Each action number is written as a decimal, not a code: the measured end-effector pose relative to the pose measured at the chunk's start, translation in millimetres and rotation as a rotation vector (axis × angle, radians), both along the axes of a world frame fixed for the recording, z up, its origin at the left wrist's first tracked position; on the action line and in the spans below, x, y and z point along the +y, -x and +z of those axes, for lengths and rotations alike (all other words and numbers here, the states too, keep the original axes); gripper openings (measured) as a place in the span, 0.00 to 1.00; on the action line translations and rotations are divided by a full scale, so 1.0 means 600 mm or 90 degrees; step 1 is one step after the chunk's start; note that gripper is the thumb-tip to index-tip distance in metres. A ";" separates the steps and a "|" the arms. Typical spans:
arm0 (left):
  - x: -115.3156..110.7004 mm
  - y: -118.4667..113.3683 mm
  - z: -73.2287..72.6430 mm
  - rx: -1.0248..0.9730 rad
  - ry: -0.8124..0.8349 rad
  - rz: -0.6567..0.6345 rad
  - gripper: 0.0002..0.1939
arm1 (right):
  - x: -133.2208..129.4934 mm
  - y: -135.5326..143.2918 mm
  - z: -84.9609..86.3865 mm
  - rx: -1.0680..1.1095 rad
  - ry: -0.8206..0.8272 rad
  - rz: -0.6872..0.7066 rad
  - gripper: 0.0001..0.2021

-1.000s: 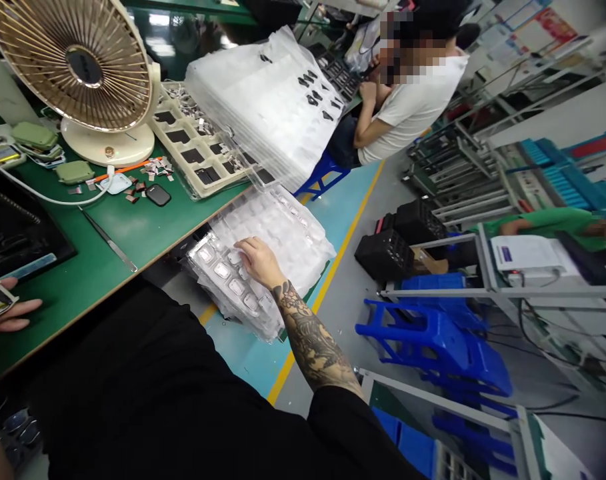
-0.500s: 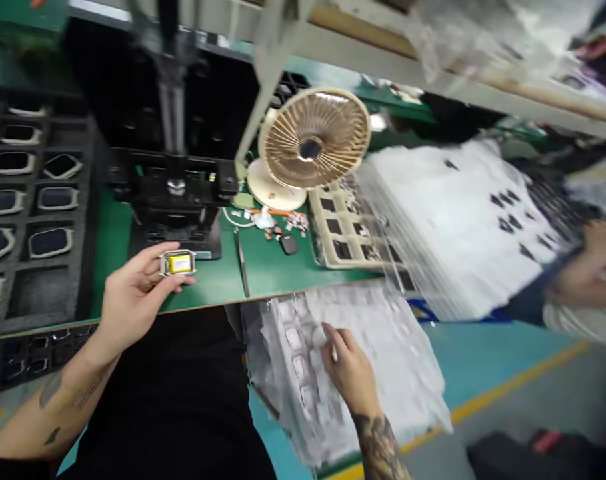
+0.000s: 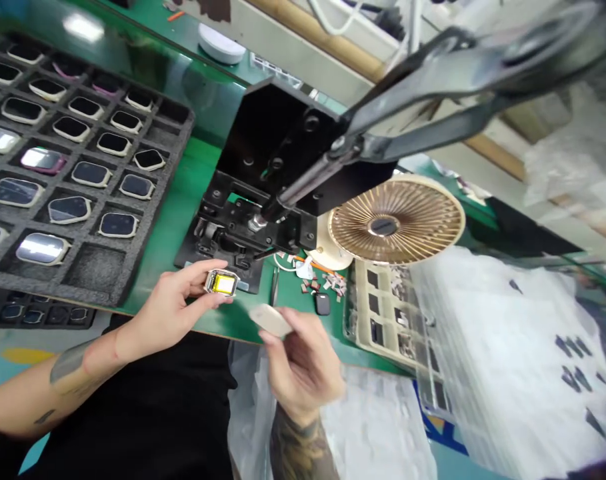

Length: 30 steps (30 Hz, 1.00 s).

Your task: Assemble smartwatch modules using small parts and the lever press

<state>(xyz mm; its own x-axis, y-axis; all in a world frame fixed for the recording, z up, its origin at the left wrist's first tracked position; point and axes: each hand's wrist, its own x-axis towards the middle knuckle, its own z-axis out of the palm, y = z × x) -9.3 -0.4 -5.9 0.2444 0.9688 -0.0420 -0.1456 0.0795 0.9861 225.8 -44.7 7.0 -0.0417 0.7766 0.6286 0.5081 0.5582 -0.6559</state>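
Note:
Between thumb and fingers, my left hand (image 3: 175, 303) pinches an opened smartwatch case (image 3: 221, 283), its yellow-edged battery facing up. It is just in front of the black lever press (image 3: 263, 193). To its right, my right hand (image 3: 307, 360) grips a pale, rounded, flat piece that looks like a watch back cover (image 3: 270, 320), slightly blurred. The two pieces are apart. Behind the right hand lie dark tweezers (image 3: 275, 287), a small black square part (image 3: 322, 304) and several tiny scraps (image 3: 327, 283) on the green bench mat.
A dark foam tray (image 3: 153, 250) on the left holds several watches in compartments. A gold-grilled fan (image 3: 397, 220) stands behind a beige parts tray (image 3: 357, 300). Stacked white sheets (image 3: 513, 333) with small black parts lie at right. Plastic-covered sheets (image 3: 377, 420) lie below the bench edge.
My right hand has come up from the plastic-covered sheets towards my left hand, now with the pale cover in it. The left hand still holds the watch case. The view has turned left.

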 end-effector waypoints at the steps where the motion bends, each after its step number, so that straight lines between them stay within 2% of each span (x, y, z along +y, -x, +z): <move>1: 0.000 0.000 0.000 -0.003 -0.006 0.004 0.25 | 0.020 0.018 0.003 -0.007 0.009 0.044 0.29; 3: 0.000 0.002 0.001 -0.011 -0.018 0.007 0.26 | 0.050 0.041 0.006 -0.036 0.024 0.091 0.27; 7: -0.002 0.010 0.004 -0.035 -0.041 -0.021 0.28 | 0.077 0.056 0.009 -0.091 0.048 0.064 0.21; 11: 0.000 0.015 0.004 -0.071 -0.028 -0.027 0.25 | 0.076 0.060 0.004 -0.122 0.086 0.103 0.23; 16: 0.005 0.010 0.006 -0.089 0.002 0.003 0.16 | 0.062 0.065 -0.008 -0.086 0.136 0.084 0.30; 18: 0.005 0.009 0.009 -0.097 0.007 0.016 0.14 | 0.060 0.066 -0.010 -0.012 0.171 0.074 0.27; 20: 0.003 0.010 0.010 -0.086 0.012 0.019 0.17 | 0.063 0.065 -0.009 0.049 0.198 0.070 0.18; 23: 0.002 0.014 0.008 -0.017 -0.019 0.013 0.16 | 0.069 0.067 -0.002 0.054 0.204 0.081 0.07; 26: -0.001 0.018 0.005 0.059 -0.094 0.015 0.11 | 0.068 0.076 0.005 0.040 0.172 0.079 0.05; 30: -0.008 0.017 0.002 0.117 -0.181 0.079 0.08 | 0.057 0.086 0.012 0.042 0.171 0.071 0.05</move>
